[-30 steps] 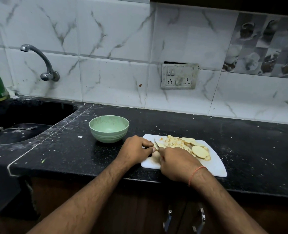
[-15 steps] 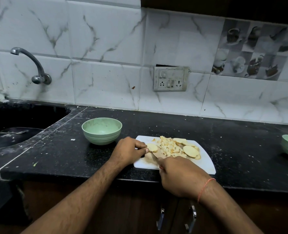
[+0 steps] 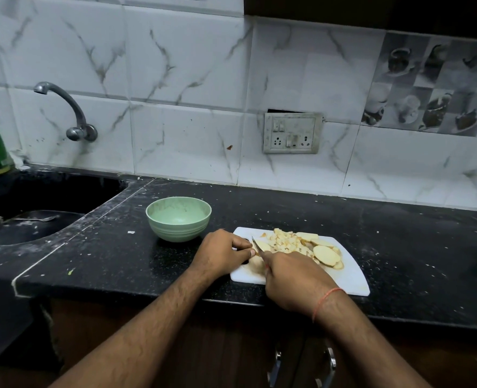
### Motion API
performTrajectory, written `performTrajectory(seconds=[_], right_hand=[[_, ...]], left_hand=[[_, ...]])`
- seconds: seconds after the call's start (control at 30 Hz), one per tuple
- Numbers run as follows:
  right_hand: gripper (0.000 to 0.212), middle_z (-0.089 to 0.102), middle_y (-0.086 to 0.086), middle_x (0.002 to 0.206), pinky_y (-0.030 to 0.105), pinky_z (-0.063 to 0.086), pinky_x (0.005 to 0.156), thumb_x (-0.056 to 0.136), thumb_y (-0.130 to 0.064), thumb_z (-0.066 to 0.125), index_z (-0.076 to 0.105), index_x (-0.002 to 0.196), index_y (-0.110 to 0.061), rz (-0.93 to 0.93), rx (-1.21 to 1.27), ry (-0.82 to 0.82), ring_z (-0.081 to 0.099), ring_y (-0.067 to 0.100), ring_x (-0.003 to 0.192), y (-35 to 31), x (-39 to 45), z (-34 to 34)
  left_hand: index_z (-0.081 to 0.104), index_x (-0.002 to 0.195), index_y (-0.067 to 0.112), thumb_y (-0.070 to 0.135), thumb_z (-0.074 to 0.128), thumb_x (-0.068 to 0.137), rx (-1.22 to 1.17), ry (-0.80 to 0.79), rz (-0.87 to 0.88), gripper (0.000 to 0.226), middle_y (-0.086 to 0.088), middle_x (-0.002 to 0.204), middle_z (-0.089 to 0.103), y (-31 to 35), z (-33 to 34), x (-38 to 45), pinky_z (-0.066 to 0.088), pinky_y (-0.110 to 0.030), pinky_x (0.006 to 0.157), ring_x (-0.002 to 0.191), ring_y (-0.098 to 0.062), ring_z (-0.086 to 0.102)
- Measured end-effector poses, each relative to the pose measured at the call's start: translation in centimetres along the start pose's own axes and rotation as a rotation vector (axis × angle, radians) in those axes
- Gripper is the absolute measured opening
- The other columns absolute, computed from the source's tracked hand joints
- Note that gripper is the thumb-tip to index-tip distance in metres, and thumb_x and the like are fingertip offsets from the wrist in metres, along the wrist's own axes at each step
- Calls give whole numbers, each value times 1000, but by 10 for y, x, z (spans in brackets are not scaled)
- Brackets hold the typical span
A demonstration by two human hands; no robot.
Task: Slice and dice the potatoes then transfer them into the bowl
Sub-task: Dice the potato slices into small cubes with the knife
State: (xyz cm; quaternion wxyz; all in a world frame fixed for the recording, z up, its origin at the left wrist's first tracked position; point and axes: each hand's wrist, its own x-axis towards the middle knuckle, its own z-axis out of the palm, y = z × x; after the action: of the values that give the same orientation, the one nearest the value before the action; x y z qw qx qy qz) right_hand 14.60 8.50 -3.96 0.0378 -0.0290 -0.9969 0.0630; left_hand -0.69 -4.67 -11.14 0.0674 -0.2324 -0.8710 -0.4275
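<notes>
My right hand (image 3: 296,278) is curled around the handle of a small steel-bladed knife (image 3: 256,245), blade angled up and left over the white plastic cutting board (image 3: 349,278). My left hand (image 3: 222,253), fingers bent, pinches a pale potato piece (image 3: 255,263) at the board's left end. Just beyond the blade lie a heap of diced potato cubes (image 3: 286,243) and several round potato slices (image 3: 326,254). The pale green ribbed bowl (image 3: 178,219) stands empty just left of the board on the black speckled counter (image 3: 114,256).
</notes>
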Motion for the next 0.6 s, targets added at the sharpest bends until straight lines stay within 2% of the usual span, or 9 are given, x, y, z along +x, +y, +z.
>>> performTrajectory(seconds=[0.07,0.17,0.43,0.6], right_hand=[[31,59,5,102,33,38,74,98,-24,45,58,126,-26,-4,0,-2,50,25,92,1,6,2],[24,53,0,91,33,36,71,99,-23,45,58,119,-24,-12,-12,-9,49,23,88,4,12,2],[39,65,11,114,34,40,75,102,-24,41,51,140,-25,-54,-46,-52,48,26,89,11,9,3],[38,60,4,101,33,41,74,104,-25,42,50,141,-27,-53,0,-77,52,22,89,12,0,2]], left_hand=[[85,88,41,39,86,84,-1,-1,0,5,36,99,73,0,0,0,53,-16,94,100,14,67],[85,87,40,38,86,85,-9,-8,-9,3,37,98,72,-1,0,0,54,-19,95,99,14,67],[84,86,43,39,87,84,-31,-12,-30,4,36,98,73,-1,2,3,56,-23,95,96,12,68],[83,89,44,41,87,85,-12,-18,-27,6,28,106,76,-1,2,1,55,-24,99,104,10,68]])
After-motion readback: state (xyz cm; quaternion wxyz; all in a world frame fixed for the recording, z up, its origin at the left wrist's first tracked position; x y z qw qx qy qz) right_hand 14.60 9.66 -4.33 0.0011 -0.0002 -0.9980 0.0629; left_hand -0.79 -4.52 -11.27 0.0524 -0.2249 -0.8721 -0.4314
